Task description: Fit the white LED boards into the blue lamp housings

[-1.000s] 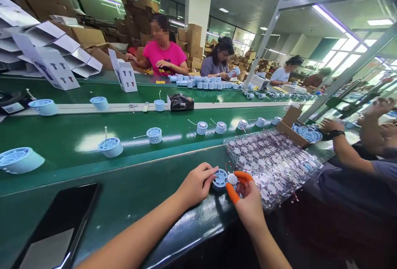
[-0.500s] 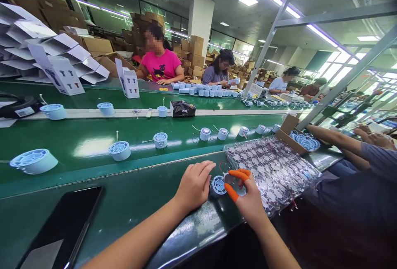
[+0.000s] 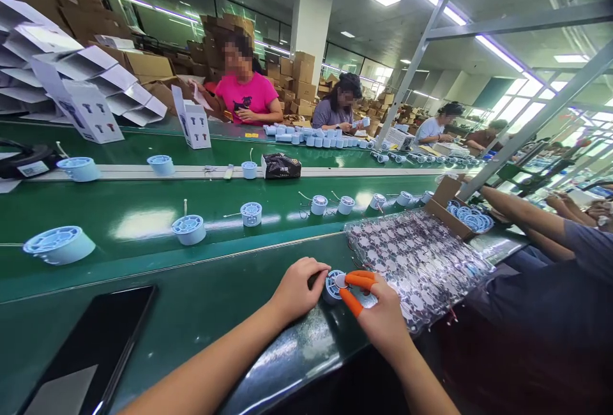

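Low in the middle of the frame, the left hand (image 3: 297, 288) curls its grip around a small light-blue round plastic housing (image 3: 330, 290), steadying it on the glossy green table (image 3: 215, 313). The right hand (image 3: 383, 319), thumb and forefinger capped in orange rubber finger cots (image 3: 353, 302), pinches a small white disc (image 3: 341, 281) on top of that housing. Just to the right lies a clear sheet of round white circuit boards (image 3: 421, 262). A black phone (image 3: 96, 345) rests at lower left.

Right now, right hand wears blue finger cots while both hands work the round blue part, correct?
No: the finger cots are orange, not blue, per the head view. Right hand and left hand both touch the round blue part.
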Demonstrator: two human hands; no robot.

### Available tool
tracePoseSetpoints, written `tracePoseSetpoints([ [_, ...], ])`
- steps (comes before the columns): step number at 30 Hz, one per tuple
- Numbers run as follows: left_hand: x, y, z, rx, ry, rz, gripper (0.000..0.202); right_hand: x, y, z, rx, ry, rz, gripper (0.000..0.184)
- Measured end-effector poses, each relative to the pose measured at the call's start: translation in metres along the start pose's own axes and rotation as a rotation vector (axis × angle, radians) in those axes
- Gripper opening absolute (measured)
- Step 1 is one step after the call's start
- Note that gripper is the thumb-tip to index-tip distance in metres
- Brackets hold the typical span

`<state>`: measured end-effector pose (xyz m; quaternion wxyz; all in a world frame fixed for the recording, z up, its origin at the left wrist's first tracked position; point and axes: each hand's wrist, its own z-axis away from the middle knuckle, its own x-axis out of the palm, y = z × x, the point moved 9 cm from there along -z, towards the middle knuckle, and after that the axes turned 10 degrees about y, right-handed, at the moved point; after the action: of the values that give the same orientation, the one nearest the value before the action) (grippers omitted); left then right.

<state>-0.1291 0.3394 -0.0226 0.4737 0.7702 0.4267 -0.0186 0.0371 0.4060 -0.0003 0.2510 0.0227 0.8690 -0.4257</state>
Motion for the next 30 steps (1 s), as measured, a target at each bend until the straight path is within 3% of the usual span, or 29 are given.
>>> tracePoseSetpoints([
  [3,0.015,-0.009,0.005,-0.14,-0.109,0.011,0.029,0.004,0.003,-0.001,0.014,-0.016,0.009,0.017],
  [6,0.026,-0.003,0.008,-0.093,-0.196,-0.01,0.04,0.008,0.005,-0.002,0.055,-0.037,0.006,0.016],
  [12,0.03,0.002,0.011,-0.007,-0.237,-0.093,0.043,0.017,0.011,-0.003,0.101,-0.083,-0.045,0.012],
  [16,0.027,0.006,0.013,-0.01,-0.256,-0.095,0.043,0.014,0.006,-0.007,0.005,-0.084,-0.042,0.009],
  [21,0.03,0.018,0.017,-0.009,-0.354,0.05,0.039,0.018,-0.015,-0.003,-0.196,-0.151,0.208,0.018],
  [26,0.034,-0.003,0.018,-0.084,-0.351,-0.108,0.038,0.021,-0.021,0.003,-0.204,-0.157,0.291,0.021],
  [28,0.034,-0.005,0.016,-0.065,-0.328,-0.173,0.037,0.02,-0.014,-0.003,-0.192,-0.278,0.34,0.028],
  [30,0.03,-0.001,0.014,-0.026,-0.274,-0.195,0.037,0.001,0.008,-0.021,-0.095,-0.38,0.492,0.037],
])
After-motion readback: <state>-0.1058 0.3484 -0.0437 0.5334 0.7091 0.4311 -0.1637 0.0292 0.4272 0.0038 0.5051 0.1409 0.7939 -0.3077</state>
